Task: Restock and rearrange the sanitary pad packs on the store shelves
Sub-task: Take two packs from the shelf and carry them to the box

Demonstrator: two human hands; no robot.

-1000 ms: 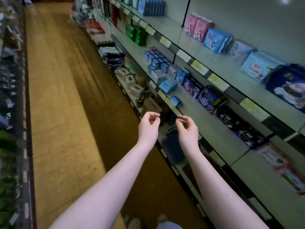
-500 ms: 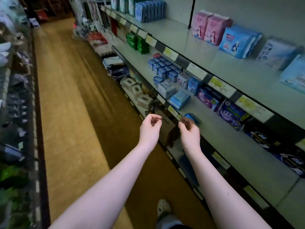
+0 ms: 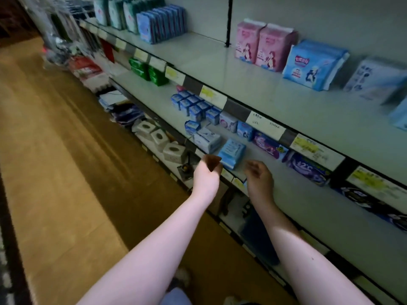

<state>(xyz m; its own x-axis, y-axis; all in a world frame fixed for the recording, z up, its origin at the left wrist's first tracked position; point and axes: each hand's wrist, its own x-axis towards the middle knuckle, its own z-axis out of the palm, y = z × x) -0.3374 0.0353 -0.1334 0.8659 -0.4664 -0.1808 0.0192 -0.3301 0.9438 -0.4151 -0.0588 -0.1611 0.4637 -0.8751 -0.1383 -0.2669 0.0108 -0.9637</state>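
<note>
Head view: both hands reach toward the middle shelf (image 3: 308, 205) with fingers loosely curled, and nothing shows in either one. The left hand (image 3: 207, 176) is at the shelf's front edge, the right hand (image 3: 259, 179) just over it. A light blue pack (image 3: 232, 154) lies flat just beyond them, between the two. A white pack (image 3: 207, 139) sits past the left hand. Purple packs (image 3: 269, 146) stand beyond the right hand, to its right. Tissue boxes (image 3: 158, 137) sit lower, left of the left hand.
</note>
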